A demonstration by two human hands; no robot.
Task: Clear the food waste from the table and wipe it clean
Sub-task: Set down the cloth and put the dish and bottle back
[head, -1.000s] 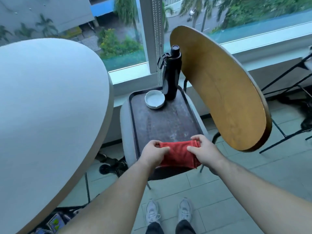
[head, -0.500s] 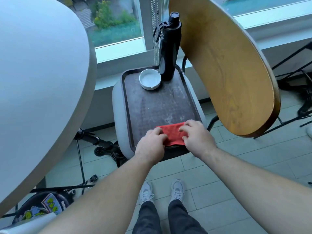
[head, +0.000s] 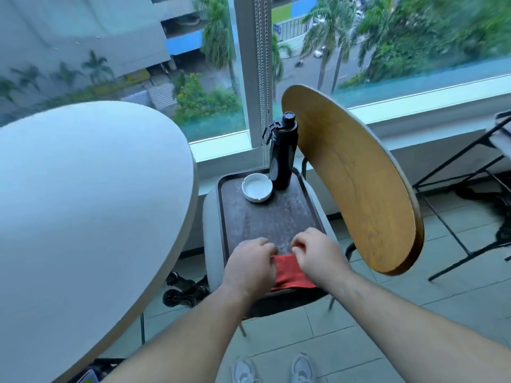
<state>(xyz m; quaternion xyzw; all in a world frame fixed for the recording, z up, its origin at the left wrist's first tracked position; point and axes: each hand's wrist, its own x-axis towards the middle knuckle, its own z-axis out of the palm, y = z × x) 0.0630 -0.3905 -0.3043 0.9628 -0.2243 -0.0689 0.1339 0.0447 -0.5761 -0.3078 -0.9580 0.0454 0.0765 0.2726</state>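
A folded red cloth [head: 287, 273] lies at the near end of a dark brown tray [head: 276, 217] that sits on a grey chair seat [head: 213, 244]. My left hand [head: 249, 268] grips the cloth's left edge with curled fingers. My right hand [head: 318, 257] pinches the cloth's right far corner. Both hands cover much of the cloth. The tray's surface looks dusty with pale specks. The white round table [head: 83, 211] fills the left side and its top looks bare.
A white ashtray [head: 257, 187] and a tall black bottle [head: 282, 153] stand at the tray's far end. The chair's wooden backrest [head: 354, 175] curves up on the right. Black metal frames [head: 470, 189] stand at far right. A window runs behind. Tiled floor and my shoes are below.
The camera tilted up, showing more window. My hands moved closer together on the red cloth, bunching it narrower at the tray's near end.
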